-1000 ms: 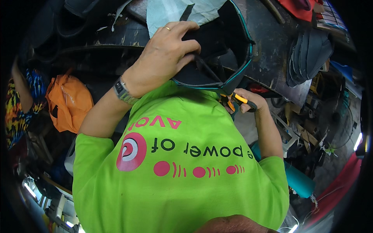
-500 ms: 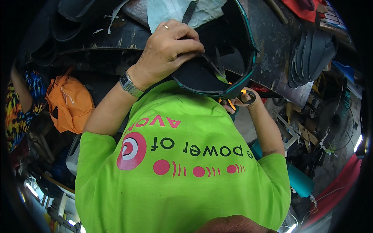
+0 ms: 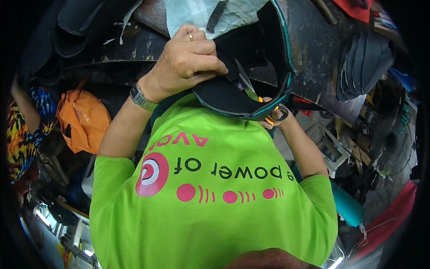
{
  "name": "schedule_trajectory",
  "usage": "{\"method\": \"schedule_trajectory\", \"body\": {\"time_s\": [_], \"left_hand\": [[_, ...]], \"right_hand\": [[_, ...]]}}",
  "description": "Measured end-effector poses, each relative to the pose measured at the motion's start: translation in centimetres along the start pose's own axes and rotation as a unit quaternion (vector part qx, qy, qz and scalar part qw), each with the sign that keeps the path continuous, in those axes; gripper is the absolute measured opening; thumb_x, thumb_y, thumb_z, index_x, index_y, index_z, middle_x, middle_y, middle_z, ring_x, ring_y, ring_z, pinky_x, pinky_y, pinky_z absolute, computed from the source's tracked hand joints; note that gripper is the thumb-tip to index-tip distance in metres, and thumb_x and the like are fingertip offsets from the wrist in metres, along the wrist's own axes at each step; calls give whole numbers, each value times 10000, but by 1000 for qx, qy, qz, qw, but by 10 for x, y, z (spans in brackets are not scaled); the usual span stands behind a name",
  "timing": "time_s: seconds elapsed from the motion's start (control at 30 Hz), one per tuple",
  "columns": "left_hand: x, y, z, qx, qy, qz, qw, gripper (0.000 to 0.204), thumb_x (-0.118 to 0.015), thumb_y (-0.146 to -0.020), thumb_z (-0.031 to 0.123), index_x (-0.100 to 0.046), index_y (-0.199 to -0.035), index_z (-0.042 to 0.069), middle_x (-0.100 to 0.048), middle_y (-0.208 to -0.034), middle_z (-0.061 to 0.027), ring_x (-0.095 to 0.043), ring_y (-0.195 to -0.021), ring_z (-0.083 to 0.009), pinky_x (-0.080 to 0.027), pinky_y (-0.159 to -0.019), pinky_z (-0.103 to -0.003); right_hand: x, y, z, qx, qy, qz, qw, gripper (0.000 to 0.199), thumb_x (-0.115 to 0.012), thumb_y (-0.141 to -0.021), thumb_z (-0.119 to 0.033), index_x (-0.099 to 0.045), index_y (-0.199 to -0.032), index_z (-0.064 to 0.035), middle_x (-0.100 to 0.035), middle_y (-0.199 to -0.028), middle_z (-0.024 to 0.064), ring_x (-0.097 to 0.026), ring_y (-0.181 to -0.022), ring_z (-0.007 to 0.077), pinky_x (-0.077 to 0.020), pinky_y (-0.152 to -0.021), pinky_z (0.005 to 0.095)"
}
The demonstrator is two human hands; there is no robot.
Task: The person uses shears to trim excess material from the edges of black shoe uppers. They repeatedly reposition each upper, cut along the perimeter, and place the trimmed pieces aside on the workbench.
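Observation:
My left hand [image 3: 188,62], with a ring and a wristwatch, pinches the near edge of a black sheet with a teal border [image 3: 268,49], which curls up in front of my green shirt. Mostly hidden under the sheet's lower rim, my right hand [image 3: 281,120] holds orange-handled scissors [image 3: 246,84]. Their metal blades point up and left across the black sheet, close to my left fingertips.
A dark, stained worktable [image 3: 322,58] lies beyond the sheet, with a pale cloth [image 3: 197,15] on it and a stack of dark grey cut pieces [image 3: 365,58] at the right. An orange bag [image 3: 83,119] and a person's patterned sleeve [image 3: 22,130] are at the left.
The black sheet has come down and nearer, now covering most of my right hand. The scissors have swung up, so their blades lie on the sheet. My left hand has kept its grip.

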State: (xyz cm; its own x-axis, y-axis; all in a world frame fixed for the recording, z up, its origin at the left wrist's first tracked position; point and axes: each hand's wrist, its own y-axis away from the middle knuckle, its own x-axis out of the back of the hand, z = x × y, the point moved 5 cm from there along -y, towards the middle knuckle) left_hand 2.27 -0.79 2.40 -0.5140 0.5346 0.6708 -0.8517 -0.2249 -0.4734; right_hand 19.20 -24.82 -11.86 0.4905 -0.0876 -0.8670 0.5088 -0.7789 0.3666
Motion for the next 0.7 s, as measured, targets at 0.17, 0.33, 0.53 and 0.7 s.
{"method": "schedule_trajectory", "body": {"time_s": [0.17, 0.33, 0.53, 0.7], "left_hand": [[3, -2, -3, 2, 9, -10, 1000, 209, -830, -641, 130, -734, -820, 179, -534, -719, 36, -540, -749, -169, -409, -827, -341], [3, -4, -2, -4, 0, -7, 1000, 213, -835, -641, 117, -740, -823, 176, -545, -713, 33, -543, -741, -171, -412, -817, -342], [3, -4, -3, 11, 21, 7, 1000, 203, -837, -655, 90, -747, -824, 155, -548, -671, 18, -536, -693, -175, -406, -779, -328], [5, -2, -5, 14, 40, 30, 999, 215, -837, -656, 75, -754, -842, 144, -531, -658, 9, -522, -680, -177, -399, -740, -311]], "right_hand": [[-4, -7, -1, 7, 5, -21, 1000, 819, -895, -662, -543, -612, -1183, 22, -665, -835, 75, -510, -437, 79, -353, -371, 202], [-18, -6, -10, 9, 32, 0, 999, 728, -882, -702, -507, -637, -1136, 24, -663, -795, 50, -491, -418, 68, -332, -369, 192], [-25, -2, -24, -21, 90, 21, 995, 644, -883, -727, -459, -653, -1071, 34, -644, -701, 48, -527, -430, 77, -359, -389, 184], [-32, 1, -30, -39, 64, -66, 995, 688, -840, -750, -523, -636, -1079, 46, -626, -666, 67, -555, -454, 97, -421, -428, 209]]}}
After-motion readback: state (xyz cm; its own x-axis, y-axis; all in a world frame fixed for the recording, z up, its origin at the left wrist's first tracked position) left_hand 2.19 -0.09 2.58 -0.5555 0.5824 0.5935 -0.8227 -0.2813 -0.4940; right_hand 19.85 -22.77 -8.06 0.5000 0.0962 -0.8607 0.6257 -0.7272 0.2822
